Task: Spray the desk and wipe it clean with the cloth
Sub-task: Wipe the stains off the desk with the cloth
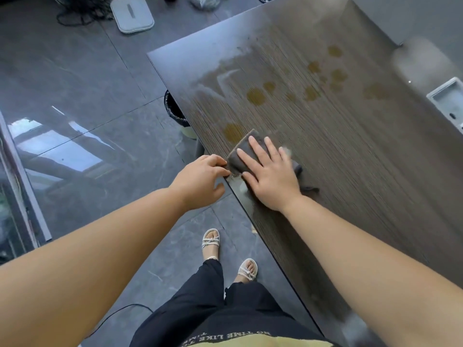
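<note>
1. At the left edge of the dark wood-grain desk (350,146) lies the folded grey cloth (241,147). The right hand (271,181) presses it flat, fingers straight and spread wide.
2. Just left of the cloth, at the desk edge, is the left hand (200,177). Its fingers are curled and its fingertips meet the cloth's corner; whether it pinches that corner or only cups below the edge cannot be told.
3. Step in hand, as judged: wiping.
   - A round brown stain (233,131) touches the cloth's far side.
   - More brown spots (255,96) lie scattered beyond the cloth, with a pale wet smear (220,81) farther off.
   - Good practice is a flat palm, even pressure and overlapping strokes.
   - Strokes should run from the cloth outward through each spot, away from the edge, so that liquid stays on the desk.
4. Edges and room.
   - The desk edge passes under the cloth's left corner, so a leftward stroke would run off.
   - The widest run of desk lies right of and beyond the cloth.
   - A grey rectangular tray (448,96) sits well to the cloth's right.
   - A black-lined waste bin (175,111) stands on the floor beyond the cloth, below the edge.
</note>
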{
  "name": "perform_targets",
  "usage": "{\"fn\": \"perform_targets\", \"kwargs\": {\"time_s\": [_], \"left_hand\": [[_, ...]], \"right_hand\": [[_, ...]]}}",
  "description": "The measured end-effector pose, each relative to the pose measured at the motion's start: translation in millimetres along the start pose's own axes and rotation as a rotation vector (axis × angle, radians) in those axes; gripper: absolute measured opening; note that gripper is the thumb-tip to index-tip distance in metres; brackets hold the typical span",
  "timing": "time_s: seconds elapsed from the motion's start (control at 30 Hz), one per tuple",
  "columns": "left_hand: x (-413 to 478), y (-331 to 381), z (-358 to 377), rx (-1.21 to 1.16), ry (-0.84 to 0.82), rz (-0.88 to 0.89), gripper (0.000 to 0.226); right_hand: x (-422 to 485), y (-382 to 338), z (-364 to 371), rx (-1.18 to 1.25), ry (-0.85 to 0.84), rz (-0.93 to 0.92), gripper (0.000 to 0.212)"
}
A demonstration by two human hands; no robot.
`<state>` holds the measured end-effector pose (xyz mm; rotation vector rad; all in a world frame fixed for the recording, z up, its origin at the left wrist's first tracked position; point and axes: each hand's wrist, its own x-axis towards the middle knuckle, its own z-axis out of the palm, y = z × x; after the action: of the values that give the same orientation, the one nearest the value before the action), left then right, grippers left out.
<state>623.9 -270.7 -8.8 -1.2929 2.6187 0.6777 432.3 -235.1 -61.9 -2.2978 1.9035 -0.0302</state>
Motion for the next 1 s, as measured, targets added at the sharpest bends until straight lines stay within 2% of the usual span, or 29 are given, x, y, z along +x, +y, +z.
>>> {"fn": "perform_targets", "kwargs": {"time_s": [0.03, 0.07, 0.17, 0.2, 0.23, 0.27, 0.33, 0.4, 0.43, 0.53, 0.6, 0.67, 0.73, 0.83, 0.9, 1.0], "left_hand": [[-0.8, -3.3, -1.4, 0.002, -0.031, 0.011, 0.044], [-1.8, -5.7, -2.2, 0.012, -0.074, 0.025, 0.047], [-3.7, -8.5, -0.5, 0.067, -0.163, 0.062, 0.055], [-3.2, -8.7, 0.0, 0.072, -0.167, 0.062, 0.055], [-2.4, -8.5, 0.3, 0.064, -0.157, 0.06, 0.054], [-1.5, -8.1, 0.3, 0.051, -0.14, 0.057, 0.052], [0.6, -9.2, -1.2, 0.044, -0.12, 0.068, 0.05], [1.8, -11.9, -3.6, 0.069, -0.152, 0.097, 0.052], [2.2, -13.3, -4.7, 0.083, -0.176, 0.11, 0.053], [2.6, -16.0, -5.3, 0.097, -0.216, 0.125, 0.055], [2.4, -16.3, -5.0, 0.088, -0.209, 0.124, 0.056], [0.9, -16.1, -3.3, 0.075, -0.208, 0.119, 0.057], [-0.3, -16.3, -1.2, 0.082, -0.218, 0.123, 0.062], [-4.5, -17.9, 3.1, 0.115, -0.238, 0.136, 0.069], [-7.4, -18.2, 7.1, 0.141, -0.229, 0.143, 0.071], [-5.7, -16.6, 7.2, 0.139, -0.163, 0.13, 0.061]], "right_hand": [[5.6, 12.3, -3.4, 0.0, -0.024, -0.042, 0.054], [12.6, 23.1, -8.3, 0.019, -0.029, 0.017, 0.053], [34.2, 30.9, -12.8, 0.034, -0.002, 0.444, 0.052], [40.1, 20.6, -12.1, 0.031, 0.0, 0.52, 0.053], [42.3, 8.4, -9.5, 0.026, 0.006, 0.516, 0.054], [41.3, -3.7, -7.2, 0.032, 0.016, 0.429, 0.056], [35.3, -14.0, -3.8, 0.035, -0.022, 0.134, 0.059], [38.4, -3.9, -8.2, 0.019, -0.061, -0.025, 0.058], [45.8, 4.1, -10.4, 0.022, -0.06, -0.002, 0.057], [75.5, 17.6, -14.5, 0.019, -0.041, 0.266, 0.05], [82.2, 8.7, -13.1, 0.011, -0.026, 0.381, 0.05], [65.9, -7.7, -6.1, 0.009, 0.012, 0.353, 0.051], [41.7, -19.5, -0.2, 0.015, 0.032, 0.172, 0.053], [45.1, -10.4, -4.6, 0.016, -0.05, -0.009, 0.055], [70.1, 2.4, -12.0, -0.008, -0.066, 0.011, 0.056], [96.4, 21.3, -22.1, 0.028, -0.081, 0.244, 0.051]]}}
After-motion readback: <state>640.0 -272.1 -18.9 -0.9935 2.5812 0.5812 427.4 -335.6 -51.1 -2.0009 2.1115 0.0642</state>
